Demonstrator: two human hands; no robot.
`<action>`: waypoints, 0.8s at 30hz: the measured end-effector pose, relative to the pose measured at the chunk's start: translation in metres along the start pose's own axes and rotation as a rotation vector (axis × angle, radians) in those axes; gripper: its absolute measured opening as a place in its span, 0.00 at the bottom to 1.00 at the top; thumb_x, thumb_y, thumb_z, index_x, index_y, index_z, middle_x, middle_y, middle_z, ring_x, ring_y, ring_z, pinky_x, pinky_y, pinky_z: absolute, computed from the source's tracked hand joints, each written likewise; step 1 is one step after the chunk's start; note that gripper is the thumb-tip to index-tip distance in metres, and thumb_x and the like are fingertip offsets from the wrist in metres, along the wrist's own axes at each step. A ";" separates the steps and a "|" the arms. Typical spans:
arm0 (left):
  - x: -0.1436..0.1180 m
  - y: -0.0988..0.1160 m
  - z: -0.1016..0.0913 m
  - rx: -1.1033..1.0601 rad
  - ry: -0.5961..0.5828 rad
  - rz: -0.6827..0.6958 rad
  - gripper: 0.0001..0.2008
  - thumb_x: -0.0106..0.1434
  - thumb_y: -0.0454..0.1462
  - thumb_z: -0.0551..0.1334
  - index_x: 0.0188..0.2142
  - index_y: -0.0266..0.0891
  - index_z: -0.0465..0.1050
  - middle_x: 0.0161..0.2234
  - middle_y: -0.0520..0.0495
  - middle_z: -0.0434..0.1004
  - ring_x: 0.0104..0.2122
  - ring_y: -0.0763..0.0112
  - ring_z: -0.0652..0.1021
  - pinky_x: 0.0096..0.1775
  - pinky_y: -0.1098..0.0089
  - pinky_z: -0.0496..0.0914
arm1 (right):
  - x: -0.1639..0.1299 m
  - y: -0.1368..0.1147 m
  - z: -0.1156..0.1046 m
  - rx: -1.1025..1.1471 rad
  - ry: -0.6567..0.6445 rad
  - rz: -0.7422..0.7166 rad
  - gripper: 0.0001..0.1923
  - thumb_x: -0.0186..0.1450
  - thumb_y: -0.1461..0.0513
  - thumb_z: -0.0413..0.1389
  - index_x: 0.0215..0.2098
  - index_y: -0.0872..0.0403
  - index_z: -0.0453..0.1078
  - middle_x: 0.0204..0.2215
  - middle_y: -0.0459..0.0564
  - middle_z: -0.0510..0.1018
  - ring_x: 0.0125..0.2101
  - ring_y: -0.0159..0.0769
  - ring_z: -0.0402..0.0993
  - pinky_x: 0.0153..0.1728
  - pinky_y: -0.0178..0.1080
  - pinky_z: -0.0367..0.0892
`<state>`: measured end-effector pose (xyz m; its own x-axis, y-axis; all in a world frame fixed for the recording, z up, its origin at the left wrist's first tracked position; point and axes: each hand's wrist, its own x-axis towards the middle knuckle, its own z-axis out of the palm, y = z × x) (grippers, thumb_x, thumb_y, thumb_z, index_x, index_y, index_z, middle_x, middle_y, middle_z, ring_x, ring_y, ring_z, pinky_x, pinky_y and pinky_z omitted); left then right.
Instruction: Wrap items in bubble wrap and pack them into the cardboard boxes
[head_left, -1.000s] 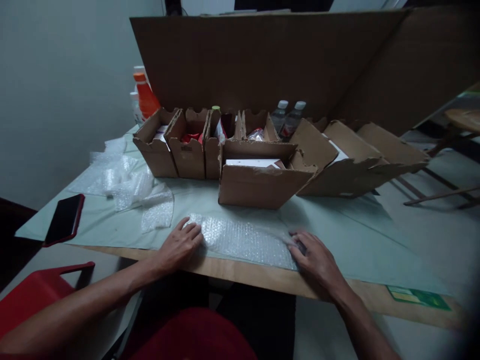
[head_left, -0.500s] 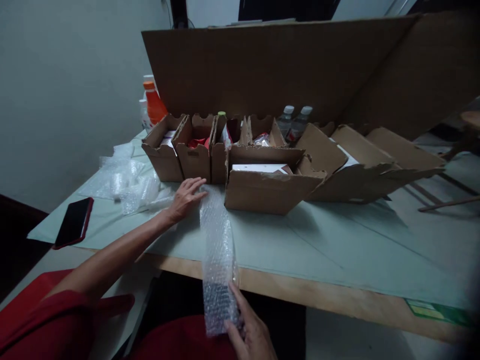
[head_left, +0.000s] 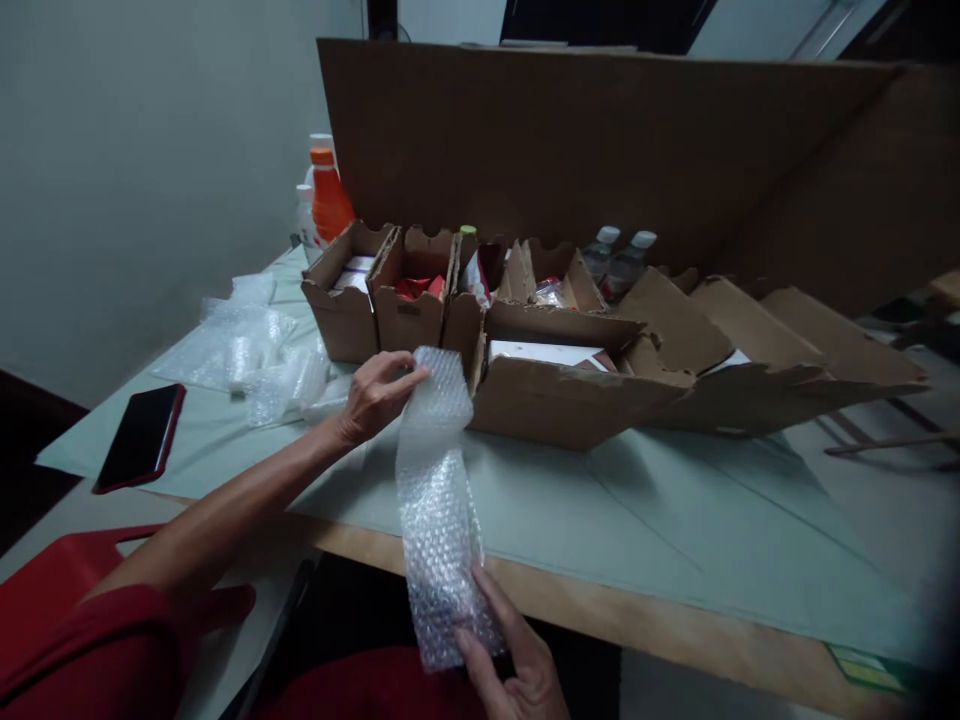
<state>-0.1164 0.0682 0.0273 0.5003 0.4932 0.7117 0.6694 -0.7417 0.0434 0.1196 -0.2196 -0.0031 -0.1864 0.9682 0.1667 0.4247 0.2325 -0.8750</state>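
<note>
A long strip of bubble wrap point(head_left: 439, 500) stretches between my two hands, its lower end hanging past the table's front edge. My left hand point(head_left: 381, 395) pinches the far end of the strip, which is lifted and bends there. At the near end, my right hand point(head_left: 517, 650) grips the strip's right side between thumb and fingers. Several more pieces of bubble wrap point(head_left: 289, 385) lie crumpled on the table to the left of my left hand. Just beyond the strip stands an open cardboard box point(head_left: 562, 405) with something white inside.
A row of open cardboard bins point(head_left: 409, 318) holds small packets and boxes. Behind them stand an orange bottle point(head_left: 330, 200), clear bottles point(head_left: 626, 265) and a tall cardboard panel point(head_left: 562, 150). A phone point(head_left: 141, 438) lies at the left edge of the green-covered table point(head_left: 540, 520).
My left hand has closed on the far end of the bubble wrap and raised it off the table. The right hand keeps its hold on the near end. The view has shifted slightly.
</note>
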 end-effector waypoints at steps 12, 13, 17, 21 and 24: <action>-0.011 -0.012 0.021 0.004 -0.273 -0.058 0.25 0.65 0.27 0.53 0.60 0.40 0.68 0.48 0.38 0.74 0.44 0.59 0.74 0.46 0.60 0.69 | 0.001 0.011 0.037 0.015 -0.223 0.031 0.36 0.66 0.66 0.56 0.71 0.44 0.54 0.62 0.50 0.71 0.58 0.40 0.71 0.59 0.39 0.66; -0.013 -0.008 0.017 -0.001 -0.283 -0.065 0.26 0.65 0.28 0.53 0.62 0.41 0.66 0.52 0.37 0.73 0.48 0.58 0.73 0.49 0.58 0.68 | 0.000 0.010 0.037 -0.001 -0.246 0.027 0.38 0.65 0.66 0.57 0.71 0.43 0.53 0.62 0.50 0.71 0.57 0.40 0.72 0.58 0.38 0.67; -0.025 0.017 0.007 -0.061 -0.470 0.010 0.23 0.69 0.42 0.57 0.63 0.42 0.64 0.64 0.37 0.64 0.62 0.51 0.65 0.59 0.52 0.62 | -0.002 0.008 0.037 -0.085 -0.316 0.056 0.37 0.64 0.62 0.60 0.69 0.41 0.57 0.57 0.50 0.75 0.53 0.41 0.76 0.53 0.36 0.71; -0.033 0.038 0.008 -0.093 -0.695 -0.001 0.28 0.72 0.49 0.52 0.66 0.39 0.59 0.69 0.33 0.55 0.68 0.44 0.56 0.64 0.43 0.52 | -0.002 0.004 0.036 -0.123 -0.339 0.198 0.23 0.66 0.57 0.58 0.59 0.41 0.72 0.55 0.50 0.78 0.55 0.45 0.74 0.58 0.45 0.67; -0.035 0.042 -0.007 -0.166 -0.670 -0.066 0.27 0.72 0.47 0.54 0.65 0.38 0.60 0.69 0.32 0.54 0.68 0.43 0.55 0.64 0.40 0.50 | 0.001 -0.004 0.029 -0.004 -0.304 0.326 0.18 0.66 0.54 0.58 0.53 0.45 0.77 0.50 0.52 0.81 0.52 0.47 0.76 0.56 0.45 0.69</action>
<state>-0.1099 0.0164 0.0087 0.7284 0.6745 0.1201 0.6438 -0.7339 0.2166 0.0920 -0.2223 -0.0125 -0.2937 0.9200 -0.2595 0.5076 -0.0799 -0.8579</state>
